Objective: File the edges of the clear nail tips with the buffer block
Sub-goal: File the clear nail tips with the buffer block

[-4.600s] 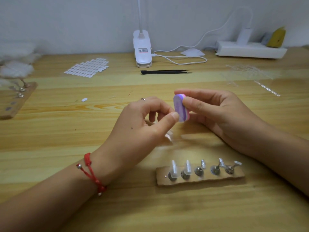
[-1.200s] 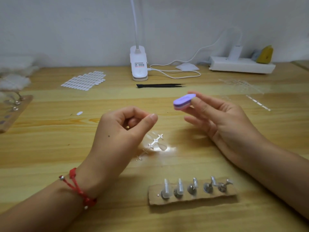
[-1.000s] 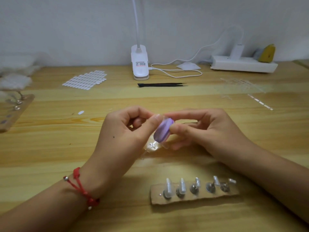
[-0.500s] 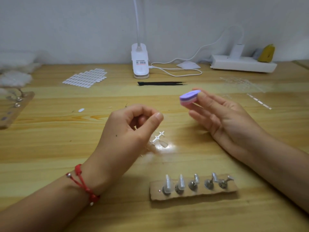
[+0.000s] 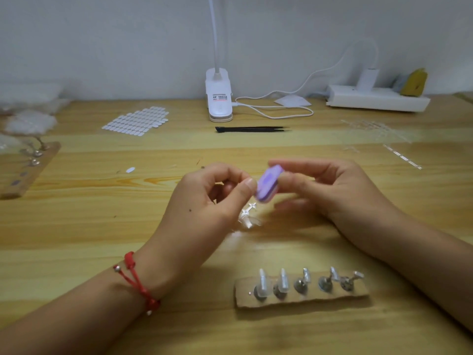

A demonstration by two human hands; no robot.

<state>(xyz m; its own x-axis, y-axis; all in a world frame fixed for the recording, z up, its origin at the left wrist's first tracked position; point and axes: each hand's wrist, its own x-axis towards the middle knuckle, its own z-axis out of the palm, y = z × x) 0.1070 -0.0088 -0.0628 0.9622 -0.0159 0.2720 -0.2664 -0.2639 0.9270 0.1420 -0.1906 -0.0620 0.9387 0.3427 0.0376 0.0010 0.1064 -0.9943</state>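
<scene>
My right hand [image 5: 330, 190] pinches a small purple buffer block [image 5: 268, 184] between thumb and fingers, tilted on edge above the wooden desk. My left hand [image 5: 207, 201] has thumb and forefinger pinched together right against the block's left side; whatever clear nail tip sits between them is too small and hidden to make out. A clear sprue with nail tips [image 5: 248, 217] lies on the desk just below both hands. Near the front, a cardboard strip [image 5: 302, 299] carries several metal stands with clear tips on them.
At the back stand a white clip lamp [image 5: 219, 98] with its cable, black tweezers [image 5: 252, 129], a white sticker sheet [image 5: 137, 121] and a white power strip [image 5: 376, 99]. A second cardboard stand strip [image 5: 24, 170] lies at the left edge. Clear sprue pieces [image 5: 378, 131] lie at right.
My right hand swung the buffer block from up and to the right back down against my left hand's pinched fingertips. The left hand stayed in place.
</scene>
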